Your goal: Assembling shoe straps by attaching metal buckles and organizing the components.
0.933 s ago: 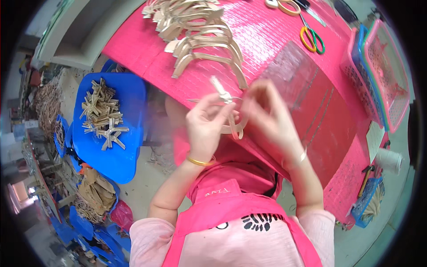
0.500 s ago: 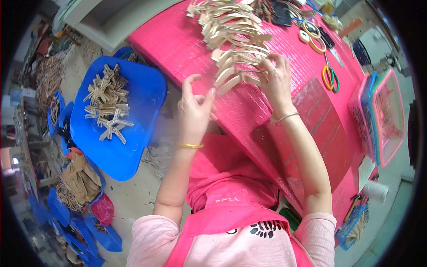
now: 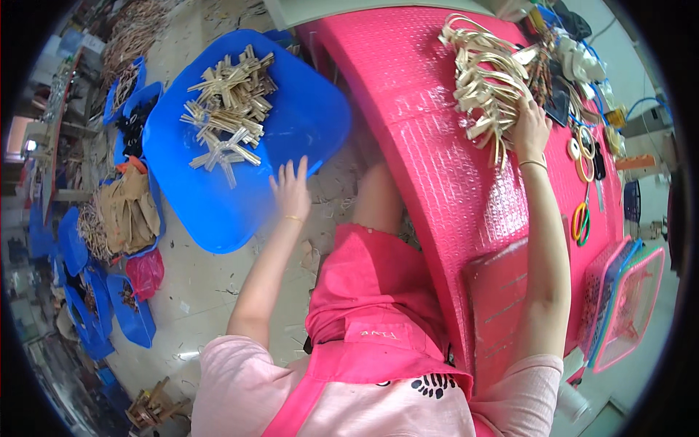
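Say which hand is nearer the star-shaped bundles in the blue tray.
Left. The left hand is by the blue tray's edge, just below-right of the star-shaped bundles; the right hand is far off, at the curved strips on the pink table.

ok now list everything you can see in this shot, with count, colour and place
curved strap pieces: many, uncountable, beige-gold, far part of table
table: one, pink-covered, right of the legs
board: one, dark red, table's near part
scissors: one pair, yellow-green handles, table's right side
nested baskets: several, pink, blue and green, right
large tub: one, blue, left of table
star-shaped bundles: many, tan-gold, inside tub
crumpled sheet: one heap, brown, far left
bag: one, bright pink, below the sheet
apron: one, pink, on the person
left hand: one, bare, fingers spread by tub's near rim
right hand: one, bare, at strap pieces; grip unclear
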Tool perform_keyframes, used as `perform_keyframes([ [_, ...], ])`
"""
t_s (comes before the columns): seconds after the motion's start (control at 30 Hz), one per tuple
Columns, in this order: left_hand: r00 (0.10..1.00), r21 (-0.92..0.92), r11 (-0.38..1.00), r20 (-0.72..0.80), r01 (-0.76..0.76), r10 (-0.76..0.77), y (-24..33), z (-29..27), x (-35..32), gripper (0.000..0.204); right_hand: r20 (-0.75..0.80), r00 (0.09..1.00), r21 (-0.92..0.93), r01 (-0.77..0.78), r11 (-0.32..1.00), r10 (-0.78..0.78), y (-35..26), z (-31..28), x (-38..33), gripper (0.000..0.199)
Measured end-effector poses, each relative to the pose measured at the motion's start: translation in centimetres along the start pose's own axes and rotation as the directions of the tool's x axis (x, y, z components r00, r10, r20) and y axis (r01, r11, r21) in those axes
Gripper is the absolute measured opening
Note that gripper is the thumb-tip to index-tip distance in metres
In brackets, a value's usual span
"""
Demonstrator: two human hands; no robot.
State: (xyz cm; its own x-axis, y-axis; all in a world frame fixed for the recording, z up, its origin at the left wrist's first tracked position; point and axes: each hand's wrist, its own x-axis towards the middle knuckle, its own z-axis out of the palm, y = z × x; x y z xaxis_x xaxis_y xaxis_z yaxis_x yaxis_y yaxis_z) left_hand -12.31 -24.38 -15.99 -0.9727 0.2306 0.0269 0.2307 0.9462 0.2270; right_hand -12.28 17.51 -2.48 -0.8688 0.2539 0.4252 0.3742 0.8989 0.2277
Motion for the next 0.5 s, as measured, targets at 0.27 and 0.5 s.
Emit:
perform_keyframes([
  [0.27, 0.977, -0.207, 0.967, 0.121, -0.147, 0.175, -6.5, -0.2, -2.1, 0.053, 0.188, 0.97, 0.297, 0.091, 0.951, -0.152, 0.9, -2.4, -2.0, 0.048],
  [0.5, 0.979, -0.744, 0.639, -0.18, -0.196, 0.09, 1.0, -4.1, 3.8, 0.025, 0.192, 0.959, 0.537, 0.074, 0.84, -0.207, 1.9, -6.1, -2.6, 0.059],
])
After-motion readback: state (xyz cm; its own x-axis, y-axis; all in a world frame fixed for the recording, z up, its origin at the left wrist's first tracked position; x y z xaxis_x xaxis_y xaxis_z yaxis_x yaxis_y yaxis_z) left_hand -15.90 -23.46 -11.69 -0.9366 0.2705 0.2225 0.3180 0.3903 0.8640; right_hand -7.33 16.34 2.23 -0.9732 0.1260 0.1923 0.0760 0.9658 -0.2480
